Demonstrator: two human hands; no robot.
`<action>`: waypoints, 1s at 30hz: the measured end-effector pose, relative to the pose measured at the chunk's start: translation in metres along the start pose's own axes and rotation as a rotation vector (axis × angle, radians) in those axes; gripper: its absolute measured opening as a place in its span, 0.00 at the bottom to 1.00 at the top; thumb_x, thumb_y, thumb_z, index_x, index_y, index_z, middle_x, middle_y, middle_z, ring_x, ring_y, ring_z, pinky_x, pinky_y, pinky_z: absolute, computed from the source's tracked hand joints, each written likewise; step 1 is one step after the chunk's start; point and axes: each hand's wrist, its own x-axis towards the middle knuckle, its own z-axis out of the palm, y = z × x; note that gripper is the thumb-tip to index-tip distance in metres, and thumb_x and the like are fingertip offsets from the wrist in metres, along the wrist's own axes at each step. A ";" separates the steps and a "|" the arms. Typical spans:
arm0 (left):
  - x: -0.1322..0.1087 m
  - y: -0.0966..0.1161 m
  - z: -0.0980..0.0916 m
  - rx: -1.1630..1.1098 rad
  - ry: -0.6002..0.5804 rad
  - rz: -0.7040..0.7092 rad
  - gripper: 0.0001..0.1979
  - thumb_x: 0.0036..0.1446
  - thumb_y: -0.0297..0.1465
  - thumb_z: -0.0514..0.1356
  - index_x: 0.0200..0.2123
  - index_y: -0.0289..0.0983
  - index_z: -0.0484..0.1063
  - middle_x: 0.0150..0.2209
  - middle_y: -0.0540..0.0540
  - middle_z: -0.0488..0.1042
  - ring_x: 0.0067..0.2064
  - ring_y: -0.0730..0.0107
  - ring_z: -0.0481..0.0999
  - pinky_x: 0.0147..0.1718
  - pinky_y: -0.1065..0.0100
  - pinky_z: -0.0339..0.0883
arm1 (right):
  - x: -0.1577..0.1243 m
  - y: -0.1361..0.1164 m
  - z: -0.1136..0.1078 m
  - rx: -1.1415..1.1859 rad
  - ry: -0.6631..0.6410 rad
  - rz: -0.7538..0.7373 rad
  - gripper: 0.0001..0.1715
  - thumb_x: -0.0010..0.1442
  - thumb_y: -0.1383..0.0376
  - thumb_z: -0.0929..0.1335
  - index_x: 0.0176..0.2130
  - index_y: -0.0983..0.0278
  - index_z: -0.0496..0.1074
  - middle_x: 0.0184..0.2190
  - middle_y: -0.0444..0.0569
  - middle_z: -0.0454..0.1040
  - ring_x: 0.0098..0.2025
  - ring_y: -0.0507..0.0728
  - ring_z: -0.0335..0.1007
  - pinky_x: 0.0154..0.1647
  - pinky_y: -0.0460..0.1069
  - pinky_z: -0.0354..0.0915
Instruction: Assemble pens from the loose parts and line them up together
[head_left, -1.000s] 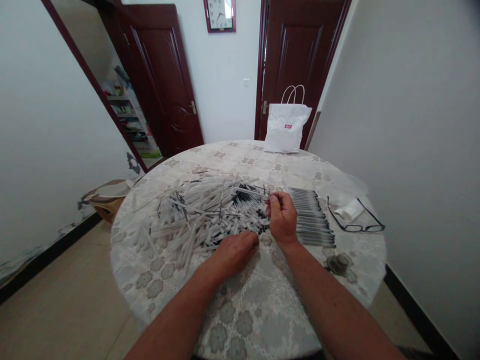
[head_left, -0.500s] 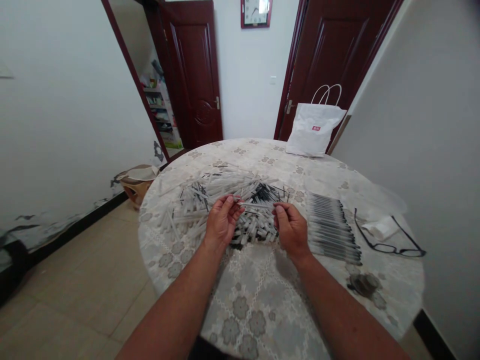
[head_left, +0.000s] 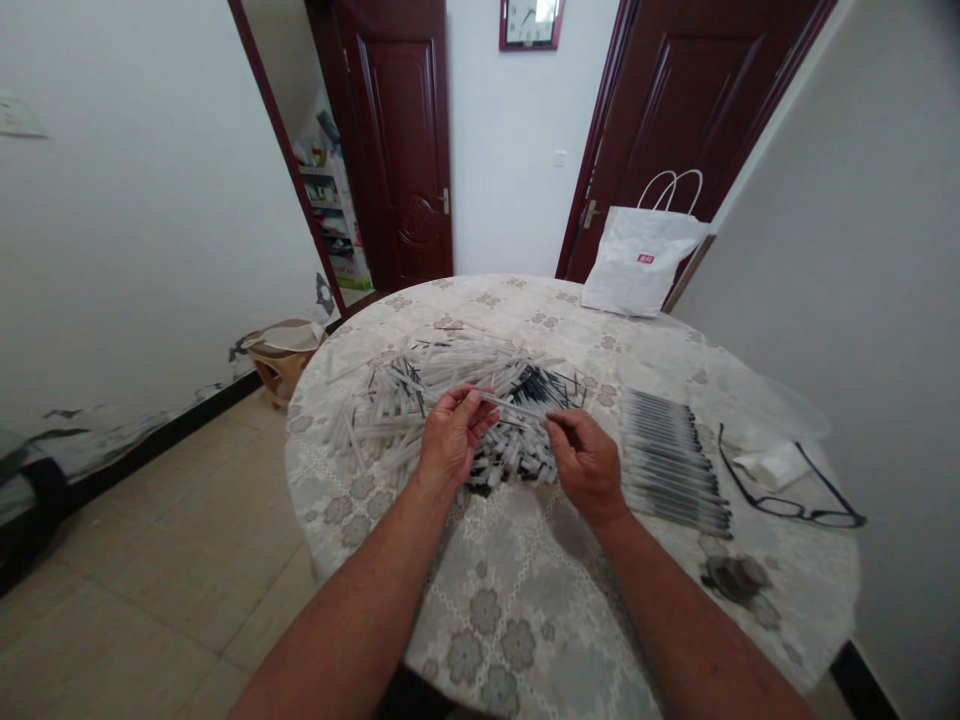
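Left hand (head_left: 450, 440) and right hand (head_left: 589, 465) each pinch an end of one thin white plastic tube (head_left: 516, 404). A neat row of dark pens (head_left: 671, 460) lies centre-right, apparently finished, and the big loose heap of tubes (head_left: 390, 410) looks undone.

Thin clear pen tube (head_left: 517, 406), roughly level, pinched between left hand (head_left: 450, 440) and right hand (head_left: 589, 465). Hangs just above the tube pile (head_left: 397, 415).

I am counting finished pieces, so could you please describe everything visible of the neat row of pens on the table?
The row of pens lies flat on the patterned tablecloth: many slim pens side by side, packed close. They look like clear plastic barrels with dark cores. The row sits right of the right hand, which does not seem to touch it, and left of the black glasses, apart from them.
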 end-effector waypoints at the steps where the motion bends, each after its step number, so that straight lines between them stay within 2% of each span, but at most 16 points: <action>1: 0.000 0.000 0.000 0.003 0.003 0.001 0.16 0.52 0.34 0.72 0.40 0.37 0.72 0.40 0.45 0.82 0.36 0.69 0.82 0.37 0.66 0.78 | 0.000 -0.001 -0.001 -0.031 -0.036 -0.073 0.10 0.67 0.60 0.67 0.44 0.61 0.76 0.37 0.49 0.78 0.38 0.55 0.74 0.40 0.49 0.70; 5: 0.002 -0.002 -0.002 -0.005 0.003 0.005 0.16 0.51 0.35 0.72 0.41 0.36 0.73 0.39 0.45 0.82 0.36 0.69 0.82 0.37 0.67 0.77 | 0.002 -0.004 -0.002 -0.100 -0.122 -0.228 0.10 0.69 0.64 0.65 0.47 0.61 0.76 0.39 0.51 0.79 0.42 0.56 0.76 0.46 0.51 0.71; 8: 0.002 -0.004 -0.003 -0.005 -0.007 0.014 0.16 0.50 0.34 0.73 0.40 0.35 0.74 0.39 0.45 0.82 0.36 0.70 0.82 0.38 0.68 0.77 | 0.001 -0.004 -0.002 -0.117 -0.128 -0.226 0.12 0.69 0.63 0.65 0.48 0.61 0.76 0.41 0.51 0.80 0.42 0.57 0.78 0.48 0.51 0.72; 10: 0.002 -0.005 -0.002 -0.009 -0.011 0.016 0.16 0.51 0.34 0.73 0.39 0.35 0.74 0.38 0.45 0.81 0.36 0.71 0.82 0.39 0.67 0.77 | -0.001 -0.005 -0.001 -0.116 -0.134 -0.142 0.13 0.68 0.61 0.66 0.48 0.61 0.77 0.40 0.51 0.81 0.40 0.57 0.79 0.47 0.51 0.72; 13: 0.003 -0.004 -0.001 -0.011 -0.003 0.010 0.15 0.51 0.34 0.73 0.39 0.34 0.75 0.37 0.45 0.81 0.36 0.70 0.82 0.40 0.67 0.77 | -0.002 -0.009 0.002 -0.014 -0.165 0.105 0.14 0.67 0.57 0.66 0.47 0.60 0.78 0.35 0.49 0.81 0.31 0.56 0.78 0.38 0.50 0.73; 17: 0.005 -0.005 -0.001 0.021 0.025 0.025 0.16 0.49 0.35 0.73 0.38 0.35 0.74 0.36 0.45 0.81 0.36 0.69 0.82 0.40 0.66 0.78 | 0.001 -0.015 0.009 0.365 -0.188 0.472 0.18 0.63 0.52 0.68 0.44 0.62 0.76 0.30 0.46 0.80 0.21 0.52 0.71 0.20 0.46 0.68; 20: 0.008 -0.007 -0.001 0.070 0.046 0.064 0.16 0.48 0.34 0.73 0.38 0.35 0.75 0.36 0.45 0.82 0.36 0.70 0.82 0.40 0.66 0.78 | 0.008 -0.013 0.013 0.586 -0.213 0.647 0.20 0.56 0.52 0.71 0.41 0.64 0.74 0.27 0.44 0.78 0.18 0.50 0.68 0.16 0.44 0.65; 25: 0.010 -0.007 0.001 0.139 0.045 0.109 0.15 0.50 0.35 0.71 0.38 0.35 0.75 0.36 0.47 0.81 0.37 0.69 0.82 0.41 0.65 0.78 | 0.013 -0.012 0.016 0.732 -0.198 0.802 0.19 0.53 0.51 0.73 0.34 0.63 0.71 0.23 0.41 0.75 0.17 0.48 0.66 0.13 0.42 0.61; 28: 0.011 -0.006 0.002 0.159 0.064 0.121 0.15 0.50 0.35 0.71 0.38 0.35 0.74 0.36 0.47 0.81 0.36 0.70 0.82 0.42 0.64 0.78 | 0.012 -0.015 0.016 0.735 -0.217 0.825 0.18 0.56 0.51 0.71 0.35 0.62 0.69 0.23 0.40 0.75 0.17 0.48 0.65 0.14 0.42 0.60; 30: 0.010 -0.006 0.003 0.174 0.067 0.131 0.15 0.50 0.36 0.71 0.38 0.36 0.74 0.36 0.47 0.81 0.36 0.70 0.82 0.42 0.64 0.78 | 0.012 -0.017 0.014 0.687 -0.288 0.794 0.16 0.59 0.52 0.69 0.36 0.61 0.69 0.24 0.41 0.75 0.18 0.49 0.67 0.16 0.43 0.62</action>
